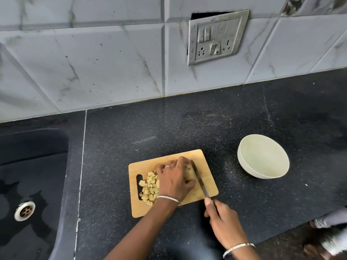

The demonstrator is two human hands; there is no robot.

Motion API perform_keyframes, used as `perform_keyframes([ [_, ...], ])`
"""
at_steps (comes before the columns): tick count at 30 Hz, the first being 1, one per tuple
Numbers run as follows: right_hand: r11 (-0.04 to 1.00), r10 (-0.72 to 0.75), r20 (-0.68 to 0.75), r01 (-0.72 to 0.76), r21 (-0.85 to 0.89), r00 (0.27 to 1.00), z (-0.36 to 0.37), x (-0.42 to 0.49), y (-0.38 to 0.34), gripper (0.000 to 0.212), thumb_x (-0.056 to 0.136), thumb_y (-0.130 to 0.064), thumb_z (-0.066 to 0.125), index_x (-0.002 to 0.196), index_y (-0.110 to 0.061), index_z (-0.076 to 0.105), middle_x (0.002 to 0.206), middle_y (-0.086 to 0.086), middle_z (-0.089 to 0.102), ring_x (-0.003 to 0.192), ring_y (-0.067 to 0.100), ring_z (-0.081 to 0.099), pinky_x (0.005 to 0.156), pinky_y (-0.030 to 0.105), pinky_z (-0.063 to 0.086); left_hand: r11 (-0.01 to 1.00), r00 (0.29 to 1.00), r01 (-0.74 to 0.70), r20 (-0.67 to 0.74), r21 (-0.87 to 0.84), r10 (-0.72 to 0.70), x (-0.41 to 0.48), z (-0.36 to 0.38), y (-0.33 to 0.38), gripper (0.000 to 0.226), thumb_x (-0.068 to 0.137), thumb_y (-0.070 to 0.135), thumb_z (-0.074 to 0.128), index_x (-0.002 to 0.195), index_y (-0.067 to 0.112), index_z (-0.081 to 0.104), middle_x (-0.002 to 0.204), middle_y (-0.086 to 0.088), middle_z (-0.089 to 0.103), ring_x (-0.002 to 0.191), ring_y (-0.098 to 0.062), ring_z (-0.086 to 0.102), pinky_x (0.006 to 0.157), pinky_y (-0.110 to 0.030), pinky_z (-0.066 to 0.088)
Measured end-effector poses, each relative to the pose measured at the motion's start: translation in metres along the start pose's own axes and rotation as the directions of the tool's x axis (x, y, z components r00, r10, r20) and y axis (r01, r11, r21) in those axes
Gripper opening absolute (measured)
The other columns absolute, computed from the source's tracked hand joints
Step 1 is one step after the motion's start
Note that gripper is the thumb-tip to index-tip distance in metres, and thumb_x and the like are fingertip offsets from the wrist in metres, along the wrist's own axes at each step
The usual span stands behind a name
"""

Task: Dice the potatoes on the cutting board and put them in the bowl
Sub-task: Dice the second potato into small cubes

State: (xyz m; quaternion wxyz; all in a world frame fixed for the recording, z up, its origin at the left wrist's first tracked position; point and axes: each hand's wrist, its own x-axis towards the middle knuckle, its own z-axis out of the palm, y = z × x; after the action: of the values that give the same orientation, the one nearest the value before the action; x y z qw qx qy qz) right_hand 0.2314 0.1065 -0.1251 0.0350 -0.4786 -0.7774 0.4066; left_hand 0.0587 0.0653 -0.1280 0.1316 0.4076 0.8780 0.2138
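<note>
Left hand [174, 180] is palm-down on the cutting board [187, 156], fingers curled over an uncut potato piece [189, 174], pinning it. Thumb tucked on the near side. Ring [167, 166] on one finger, bangle [169, 198] on the wrist.

Right hand [223, 220] is wrapped round the knife handle, index finger laid along the top. Handle itself is hidden in the fist. Knife [200, 180] blade runs near-to-far across the board, pressed right up against the right side of the potato piece, beside the left fingertips. Can't tell how deep the edge sits. Second bangle [238, 248] on the right wrist.

Diced potato [150, 188]: loose pile of small pale-yellow cubes at the left end of the board, next to the handle slot, partly covered by the left wrist.

Bowl [262, 160]: pale, round, upright on the counter [150, 128], off to the right of the board, not touching it.

Board sits skewed on the dark speckled counter.

Rest: dark sink [33, 166] with a metal drain [24, 211] at far left. Grey marbled wall tiles [93, 62] behind, with a grimy switch plate [217, 37] hanging crooked.
</note>
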Motion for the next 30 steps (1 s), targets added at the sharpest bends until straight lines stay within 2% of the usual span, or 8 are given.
perform_keyframes([
  [3,0.999,-0.033,0.047,0.032,0.02,0.998,0.002,-0.001,-0.005,0.044,0.098,-0.047,0.042,0.067,-0.021,0.06,0.054,-0.015,0.061,0.056,0.008,0.057,0.067,0.033,0.046,0.999,1.0,0.016,0.024,-0.049,-0.015,0.002,-0.009,-0.015,0.054,0.072,0.037,0.07,0.12,0.036,0.045,0.117,0.012,0.058,0.112,-0.014,0.052,0.098,-0.035,0.025],
  [6,0.998,-0.062,0.007,0.062,0.017,0.998,-0.003,0.003,-0.011,0.046,0.099,-0.048,0.037,0.069,-0.021,0.06,0.053,-0.008,0.058,0.058,0.009,0.058,0.066,0.033,0.046,0.992,1.0,0.005,0.008,-0.123,-0.004,0.0,-0.011,-0.024,0.066,0.069,0.03,0.079,0.125,0.031,0.045,0.124,0.009,0.054,0.113,-0.015,0.053,0.099,-0.036,0.037],
  [9,0.996,-0.087,-0.028,0.088,0.007,0.996,-0.01,0.01,-0.02,0.049,0.099,-0.048,0.031,0.072,-0.02,0.061,0.057,-0.008,0.058,0.063,0.009,0.06,0.068,0.033,0.047,0.978,0.999,0.012,-0.046,-0.208,-0.022,-0.001,-0.012,-0.026,0.069,0.066,0.02,0.084,0.121,0.027,0.043,0.122,0.006,0.056,0.106,-0.015,0.057,0.086,-0.033,0.048],
  [13,0.99,-0.117,0.035,0.119,-0.081,0.993,-0.015,0.016,-0.027,0.052,0.1,-0.049,0.024,0.078,-0.021,0.061,0.071,-0.007,0.062,0.074,0.014,0.061,0.072,0.034,0.045,0.984,0.998,0.008,-0.053,-0.176,-0.017,-0.001,-0.013,-0.023,0.058,0.069,0.017,0.083,0.117,0.028,0.052,0.115,0.006,0.061,0.099,-0.014,0.06,0.079,-0.023,0.048],
  [16,0.985,-0.125,0.09,0.134,-0.107,0.988,-0.012,0.017,-0.03,0.05,0.101,-0.049,0.022,0.08,-0.021,0.059,0.071,-0.006,0.061,0.074,0.016,0.061,0.075,0.035,0.047,0.983,0.998,0.027,-0.045,-0.181,-0.035,-0.001,-0.011,-0.022,0.053,0.07,0.018,0.082,0.114,0.032,0.057,0.108,0.007,0.065,0.096,-0.014,0.062,0.082,-0.033,0.053],
  [20,0.984,-0.128,0.133,0.143,-0.105,0.983,-0.006,0.015,-0.033,0.048,0.101,-0.048,0.022,0.083,-0.02,0.056,0.073,-0.007,0.06,0.076,0.018,0.06,0.075,0.037,0.048,0.979,0.997,0.031,-0.057,-0.203,-0.044,-0.003,-0.008,-0.02,0.051,0.071,0.016,0.08,0.114,0.033,0.057,0.105,0.007,0.065,0.089,-0.012,0.063,0.077,-0.035,0.057],
  [25,0.977,-0.144,0.116,0.16,-0.143,0.983,-0.003,0.016,-0.03,0.046,0.1,-0.049,0.019,0.08,-0.021,0.05,0.073,-0.002,0.059,0.071,0.02,0.059,0.068,0.038,0.045,0.979,0.997,0.032,-0.062,-0.202,-0.046,-0.004,-0.008,-0.02,0.047,0.072,0.018,0.08,0.11,0.033,0.058,0.103,0.009,0.064,0.086,-0.01,0.062,0.074,-0.034,0.057],
  [30,0.966,-0.174,0.124,0.193,-0.173,0.977,0.0,0.017,-0.031,0.042,0.101,-0.047,0.021,0.081,-0.022,0.047,0.069,-0.004,0.056,0.061,0.015,0.053,0.057,0.033,0.033,0.963,0.994,0.068,-0.065,-0.26,-0.088,-0.003,-0.011,-0.019,0.041,0.07,0.012,0.081,0.105,0.029,0.067,0.101,0.013,0.07,0.087,-0.009,0.066,0.078,-0.031,0.057],
])
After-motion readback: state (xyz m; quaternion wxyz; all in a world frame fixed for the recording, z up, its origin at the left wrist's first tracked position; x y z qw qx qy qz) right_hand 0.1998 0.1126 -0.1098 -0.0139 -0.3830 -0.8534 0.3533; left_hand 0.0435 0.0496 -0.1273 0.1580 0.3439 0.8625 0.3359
